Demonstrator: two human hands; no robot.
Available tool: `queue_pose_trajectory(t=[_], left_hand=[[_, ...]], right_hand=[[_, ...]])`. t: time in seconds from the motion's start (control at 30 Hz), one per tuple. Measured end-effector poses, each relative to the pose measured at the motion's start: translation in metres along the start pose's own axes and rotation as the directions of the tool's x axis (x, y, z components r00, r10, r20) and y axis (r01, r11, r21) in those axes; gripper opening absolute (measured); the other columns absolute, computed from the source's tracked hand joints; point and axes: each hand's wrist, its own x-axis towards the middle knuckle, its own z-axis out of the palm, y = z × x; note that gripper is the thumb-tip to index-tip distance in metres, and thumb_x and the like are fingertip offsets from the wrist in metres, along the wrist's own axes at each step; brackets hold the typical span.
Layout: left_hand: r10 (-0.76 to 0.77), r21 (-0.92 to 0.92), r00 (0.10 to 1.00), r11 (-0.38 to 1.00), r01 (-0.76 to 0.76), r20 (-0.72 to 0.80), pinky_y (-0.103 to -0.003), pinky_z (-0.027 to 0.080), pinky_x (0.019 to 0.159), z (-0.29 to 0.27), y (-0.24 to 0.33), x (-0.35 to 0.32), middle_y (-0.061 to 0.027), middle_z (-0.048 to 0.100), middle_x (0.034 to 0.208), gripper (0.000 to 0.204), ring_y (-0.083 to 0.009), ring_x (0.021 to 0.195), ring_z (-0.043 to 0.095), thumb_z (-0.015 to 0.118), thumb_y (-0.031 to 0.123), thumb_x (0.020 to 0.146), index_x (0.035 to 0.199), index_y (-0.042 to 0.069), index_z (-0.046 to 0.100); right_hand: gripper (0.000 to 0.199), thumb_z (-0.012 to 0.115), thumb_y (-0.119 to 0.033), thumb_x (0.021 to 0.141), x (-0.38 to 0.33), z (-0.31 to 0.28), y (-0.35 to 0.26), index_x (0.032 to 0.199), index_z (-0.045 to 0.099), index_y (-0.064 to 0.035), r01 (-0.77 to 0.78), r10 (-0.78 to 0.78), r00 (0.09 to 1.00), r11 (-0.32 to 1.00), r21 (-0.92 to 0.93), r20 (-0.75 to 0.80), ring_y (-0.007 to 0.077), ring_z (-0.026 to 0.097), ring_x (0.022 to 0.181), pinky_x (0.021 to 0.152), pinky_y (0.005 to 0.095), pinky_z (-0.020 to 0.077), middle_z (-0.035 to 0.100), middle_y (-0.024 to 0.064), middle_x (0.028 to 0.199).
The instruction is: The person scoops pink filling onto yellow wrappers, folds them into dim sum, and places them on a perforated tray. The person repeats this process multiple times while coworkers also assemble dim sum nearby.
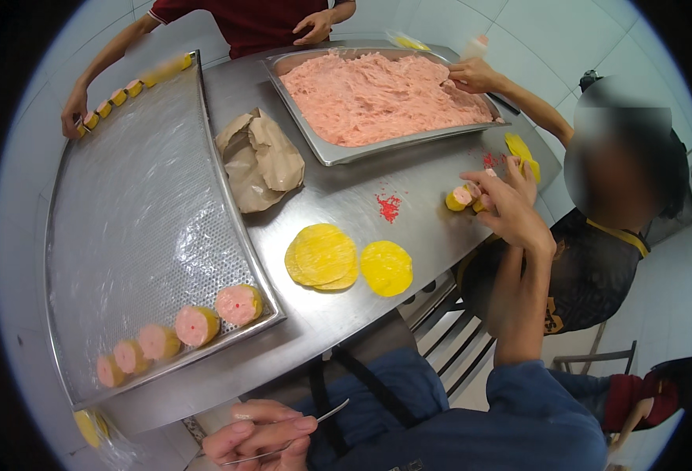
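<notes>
While the left hand (260, 439) pinches a thin metal spatula (326, 414) at the table edge:
right hand (511, 208): curled around a half-wrapped dumpling (462, 196)
done: five dumplings (197, 324) on perforated tray (134, 220)
left: yellow wrappers (322, 255), pan of pink filling (377, 94) mostly full

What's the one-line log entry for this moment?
left hand: holds thin metal tool | right hand: at filled dumpling | steel table: yellow wrappers

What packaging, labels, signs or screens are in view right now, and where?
Crumpled brown paper bag: on the steel table, between the perforated tray and the pan of pink paste.
Clear plastic bag with yellow contents: behind the pan, at its far edge.
No signs or screens in view.
</notes>
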Motion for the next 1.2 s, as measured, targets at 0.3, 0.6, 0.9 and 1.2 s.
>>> queue_pose_trajectory(t=[0.3,0.6,0.9,1.2], left_hand=[[-0.032,0.108,0.997,0.993,0.04,-0.073,-0.038,0.056,0.081,0.005,0.001,-0.005,-0.0113,0.079,0.088,0.057,-0.0245,0.084,0.071,0.084,0.009,0.094,0.136,0.002,0.046],[-0.05,-0.095,0.993,0.994,0.061,0.106,-0.035,0.055,0.082,-0.014,0.003,0.004,-0.0194,0.082,0.116,0.058,-0.0221,0.089,0.071,0.078,-0.01,0.093,0.142,0.0,0.05],[-0.125,-0.26,0.992,0.957,0.126,0.018,-0.033,0.059,0.088,-0.018,0.013,-0.026,-0.0179,0.08,0.12,0.052,-0.0222,0.103,0.075,0.076,-0.007,0.097,0.142,-0.002,0.052],[-0.075,-0.193,0.994,0.98,0.058,-0.083,-0.026,0.06,0.078,-0.041,0.018,-0.058,-0.0182,0.076,0.121,0.052,-0.0257,0.117,0.077,0.075,-0.008,0.098,0.144,0.001,0.052]], right_hand=[[0.064,0.078,-0.004,0.094,0.008,0.002,0.0,0.153,0.052,-0.0111,0.06,-0.09,0.979,0.985,0.162,0.182,0.0296,0.06,0.128,0.113,0.0386,0.046,0.063,0.0123,0.137],[0.039,0.071,-0.005,0.094,0.012,0.009,-0.028,0.132,0.065,-0.0082,0.102,-0.091,0.991,0.988,-0.119,0.097,0.0301,0.059,0.125,0.113,0.0387,0.0407,0.068,0.0082,0.125],[0.048,0.065,0.006,0.098,0.037,-0.06,-0.274,0.144,0.059,-0.0076,0.585,-0.643,0.765,0.67,0.457,-0.037,0.0234,0.065,0.125,0.099,0.037,0.0582,0.064,0.0106,0.142],[0.031,0.073,-0.017,0.102,0.07,0.045,-0.547,0.128,0.065,-0.0018,0.912,-0.977,0.157,0.2,0.358,0.145,0.0316,0.074,0.1,0.084,0.042,0.0601,0.076,0.0184,0.112]])
